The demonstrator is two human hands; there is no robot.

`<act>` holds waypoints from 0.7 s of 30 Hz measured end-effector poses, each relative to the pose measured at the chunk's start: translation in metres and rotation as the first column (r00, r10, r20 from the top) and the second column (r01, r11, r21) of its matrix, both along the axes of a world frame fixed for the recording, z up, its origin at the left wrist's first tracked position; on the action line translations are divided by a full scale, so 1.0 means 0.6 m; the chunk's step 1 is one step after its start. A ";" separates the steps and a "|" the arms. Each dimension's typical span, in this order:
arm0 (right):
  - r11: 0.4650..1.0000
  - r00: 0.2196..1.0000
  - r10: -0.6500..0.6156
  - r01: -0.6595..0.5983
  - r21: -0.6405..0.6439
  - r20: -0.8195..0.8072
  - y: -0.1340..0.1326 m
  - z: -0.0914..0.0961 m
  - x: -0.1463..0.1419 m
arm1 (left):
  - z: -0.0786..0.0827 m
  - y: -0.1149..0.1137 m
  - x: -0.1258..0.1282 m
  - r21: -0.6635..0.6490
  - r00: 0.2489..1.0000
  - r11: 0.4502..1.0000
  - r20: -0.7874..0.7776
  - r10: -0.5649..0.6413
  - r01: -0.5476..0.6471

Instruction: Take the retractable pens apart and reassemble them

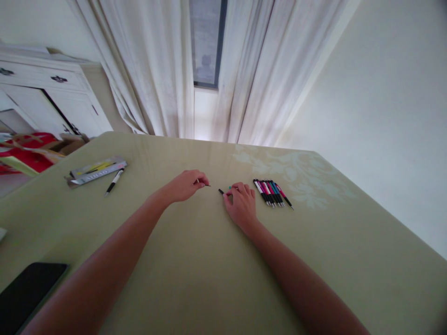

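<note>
My left hand [188,185] is closed in a pinch above the middle of the table. A thin, pointed piece [208,185], like a pen refill, sticks out from its fingertips toward the right. My right hand [241,204] rests on the tabletop with its fingers curled around pen parts. The black end of a pen [221,191] shows by its thumb, and a small teal piece [230,187] peeks out near the index finger. The rest of these parts is hidden under the fingers. Just right of this hand lies a row of several colored pens [269,193] with black grips and silver tips.
A white-and-black pen [114,181] lies by an opened pen box [98,171] at the table's left. A black phone-like slab [31,293] sits at the near left. Beyond the table [195,279] are curtains [153,70] and a white cabinet [70,93]; a wall [391,116] stands right.
</note>
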State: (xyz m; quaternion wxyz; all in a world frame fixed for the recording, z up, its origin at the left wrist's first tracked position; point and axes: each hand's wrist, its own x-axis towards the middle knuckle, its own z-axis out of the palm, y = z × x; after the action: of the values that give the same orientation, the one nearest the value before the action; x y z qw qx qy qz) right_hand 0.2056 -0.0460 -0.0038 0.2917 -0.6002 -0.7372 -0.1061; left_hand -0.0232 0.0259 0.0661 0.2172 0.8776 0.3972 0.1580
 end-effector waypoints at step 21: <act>0.983 0.979 0.180 -0.177 0.041 -0.097 -0.002 0.012 -0.002 | -0.005 0.004 -0.008 -0.005 0.999 0.999 -0.002 -0.044 0.044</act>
State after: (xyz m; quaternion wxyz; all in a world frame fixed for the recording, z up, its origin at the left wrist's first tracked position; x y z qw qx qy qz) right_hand 0.2044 -0.0472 0.0034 0.3462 -0.5315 -0.7707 -0.0611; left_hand -0.0282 0.0283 0.0634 0.2221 0.8858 0.3784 0.1512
